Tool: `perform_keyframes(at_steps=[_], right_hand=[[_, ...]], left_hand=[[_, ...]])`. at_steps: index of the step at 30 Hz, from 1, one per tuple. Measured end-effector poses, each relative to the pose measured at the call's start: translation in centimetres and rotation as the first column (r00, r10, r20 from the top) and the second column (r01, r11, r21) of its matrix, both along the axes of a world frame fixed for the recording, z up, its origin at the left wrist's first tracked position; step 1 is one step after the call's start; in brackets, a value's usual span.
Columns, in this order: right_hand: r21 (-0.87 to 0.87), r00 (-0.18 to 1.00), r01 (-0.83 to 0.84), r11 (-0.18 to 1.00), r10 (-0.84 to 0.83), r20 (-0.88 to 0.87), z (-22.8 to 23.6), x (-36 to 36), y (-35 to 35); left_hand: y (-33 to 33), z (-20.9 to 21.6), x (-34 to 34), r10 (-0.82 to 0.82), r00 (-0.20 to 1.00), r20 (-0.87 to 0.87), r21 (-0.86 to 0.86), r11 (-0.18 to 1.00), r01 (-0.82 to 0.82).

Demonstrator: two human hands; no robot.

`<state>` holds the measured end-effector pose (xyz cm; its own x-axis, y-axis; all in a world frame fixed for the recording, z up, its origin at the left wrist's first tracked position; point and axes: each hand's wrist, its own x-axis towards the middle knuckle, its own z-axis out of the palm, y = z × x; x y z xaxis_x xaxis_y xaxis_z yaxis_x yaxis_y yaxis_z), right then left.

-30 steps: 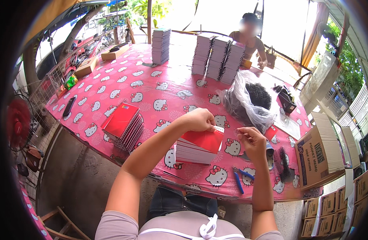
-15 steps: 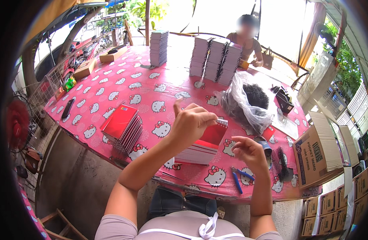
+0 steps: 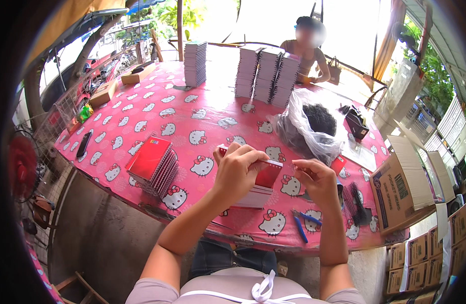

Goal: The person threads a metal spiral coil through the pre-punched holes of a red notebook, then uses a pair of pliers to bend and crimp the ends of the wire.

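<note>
My left hand [image 3: 239,169] is closed on a red memo pad [image 3: 275,163], gripped at its top so that the edge with punched holes faces right. Just right of that edge, my right hand [image 3: 318,180] is raised with thumb and forefinger pinched together; whatever is between them is too small to make out. Beneath my left hand lies a stack of unbound red memo pads [image 3: 253,198]. Blue-handled cutting pliers [image 3: 300,226] rest on the table below my right hand. Farther left stands a pile of spiral-bound red memo pads [image 3: 151,156].
A clear plastic bag [image 3: 288,124] holds black spiral coils [image 3: 320,120]; more coils [image 3: 355,202] lie at right. Tall notebook stacks [image 3: 264,76] stand at the back, near a seated person [image 3: 306,50]. An opened carton [image 3: 397,187] adjoins the right table edge. A phone [image 3: 84,144] lies far left.
My left hand has tilted and lowered slightly, bringing the pad's holed edge level. My right hand has moved up toward it, its fingers now pinched.
</note>
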<state>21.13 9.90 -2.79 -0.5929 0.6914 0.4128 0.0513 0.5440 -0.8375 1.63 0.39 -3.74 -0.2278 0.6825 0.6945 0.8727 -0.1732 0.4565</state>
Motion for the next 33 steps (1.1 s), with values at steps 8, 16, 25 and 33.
perform_keyframes(at_steps=[8,16,25,33], right_hand=[[0.199,0.991,0.015,0.980,-0.041,0.126,1.9,-1.5,1.0],[0.213,0.976,-0.141,0.967,0.100,0.193,2.6,-1.4,1.8],[0.100,0.965,-0.102,0.990,0.074,0.253,2.5,-1.8,0.5],[0.570,0.976,0.121,0.813,-0.201,0.079,2.1,-3.5,-2.0]], left_hand=[[0.2,-0.3,-0.2,-0.038,0.998,0.057,0.063,0.997,0.034],[-0.2,-0.4,0.1,-0.023,0.999,0.045,0.051,0.998,0.020],[-0.1,-0.7,0.2,0.015,1.000,-0.001,0.107,0.994,-0.015],[-0.6,-0.8,0.3,0.014,0.999,0.046,0.065,0.998,-0.017]])
